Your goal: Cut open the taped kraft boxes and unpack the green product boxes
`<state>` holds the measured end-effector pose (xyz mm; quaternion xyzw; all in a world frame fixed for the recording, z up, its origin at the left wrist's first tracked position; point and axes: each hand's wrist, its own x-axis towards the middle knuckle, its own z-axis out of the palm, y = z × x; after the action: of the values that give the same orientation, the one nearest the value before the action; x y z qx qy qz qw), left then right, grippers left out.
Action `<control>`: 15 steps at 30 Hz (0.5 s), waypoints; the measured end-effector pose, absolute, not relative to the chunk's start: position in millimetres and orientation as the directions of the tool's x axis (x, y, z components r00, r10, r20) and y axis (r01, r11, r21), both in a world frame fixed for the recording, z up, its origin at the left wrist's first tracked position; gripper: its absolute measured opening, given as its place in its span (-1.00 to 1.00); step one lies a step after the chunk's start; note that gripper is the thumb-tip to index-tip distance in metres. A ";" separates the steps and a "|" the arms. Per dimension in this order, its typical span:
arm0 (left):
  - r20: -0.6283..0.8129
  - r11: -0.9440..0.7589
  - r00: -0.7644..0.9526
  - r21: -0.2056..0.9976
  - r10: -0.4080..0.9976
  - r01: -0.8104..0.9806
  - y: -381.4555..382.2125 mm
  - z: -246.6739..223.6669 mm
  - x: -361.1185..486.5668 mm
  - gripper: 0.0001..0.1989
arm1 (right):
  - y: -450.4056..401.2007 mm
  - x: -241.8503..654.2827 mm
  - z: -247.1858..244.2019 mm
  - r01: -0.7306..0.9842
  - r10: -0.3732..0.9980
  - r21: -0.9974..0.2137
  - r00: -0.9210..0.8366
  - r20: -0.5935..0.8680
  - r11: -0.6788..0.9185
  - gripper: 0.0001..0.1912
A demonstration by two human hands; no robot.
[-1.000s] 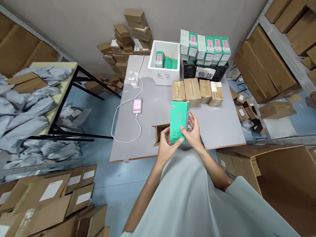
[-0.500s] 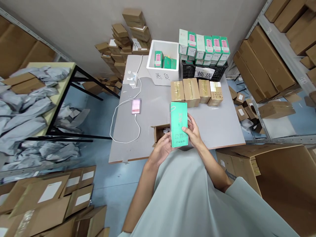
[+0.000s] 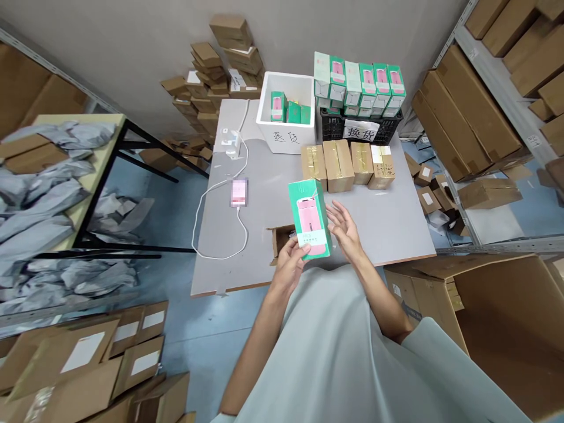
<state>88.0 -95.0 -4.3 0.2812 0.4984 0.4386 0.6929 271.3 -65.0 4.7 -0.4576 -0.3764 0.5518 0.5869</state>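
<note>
A green product box with a pink device pictured on its front is held up over the near edge of the table. My left hand grips its lower left corner, thumb on the front face. Beside the box's right side is my right hand, fingers apart and holding nothing; whether a fingertip touches the box is hard to tell. Behind and left of the green box, an opened brown carton lies on the table, partly hidden.
On the grey table stand a white foam bin, a black crate stacked with green boxes, several taped cartons and a phone on a white cable. A large open carton is at right. Grey parcels lie at left.
The green box has been turned from its text side to its pictured side and shifted slightly left. My right hand has let go, and my left now carries it.
</note>
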 end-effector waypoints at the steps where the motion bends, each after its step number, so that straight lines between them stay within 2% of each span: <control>1: -0.416 0.412 0.046 0.867 0.908 -0.282 -93.0 -6.4 87.6 -0.32 | -66.2 270.8 6.5 -0.275 0.989 -0.962 0.140 -0.044 -0.004 -0.08; 4: -0.284 0.267 -0.175 0.957 0.943 -0.117 -91.1 -10.8 90.3 -0.32 | -73.3 260.1 11.8 -0.163 0.983 -0.986 0.183 0.008 0.039 -0.20; 6: -0.176 0.186 -0.268 0.982 0.947 0.013 -94.5 -9.7 95.1 -0.36 | -77.8 247.6 13.7 -0.084 0.984 -0.996 0.180 0.010 0.025 -0.21; 8: -0.038 0.092 -0.301 0.981 0.953 0.169 -100.5 -5.1 100.4 -0.41 | -79.3 236.4 13.7 -0.041 0.975 -0.999 0.220 -0.013 -0.004 -0.14; 10: 0.086 -0.008 -0.263 0.958 0.961 0.287 -106.4 0.6 103.6 -0.44 | -76.9 231.4 12.0 -0.044 0.961 -0.999 0.273 -0.031 -0.019 -0.11; 12: 0.095 -0.046 -0.182 0.965 0.979 0.259 -109.8 4.2 102.5 -0.42 | -71.9 233.9 9.6 -0.080 0.957 -0.997 0.288 -0.034 -0.012 -0.14; 15: -0.065 0.067 -0.100 0.998 0.993 0.011 -107.3 2.1 91.5 -0.38 | -64.7 245.2 4.5 -0.188 0.966 -0.982 0.248 -0.071 -0.024 -0.17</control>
<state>91.5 -107.3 2.1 0.4613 0.5441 0.5040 0.4870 245.2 -64.7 4.5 -0.5234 -0.3714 0.4877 0.5918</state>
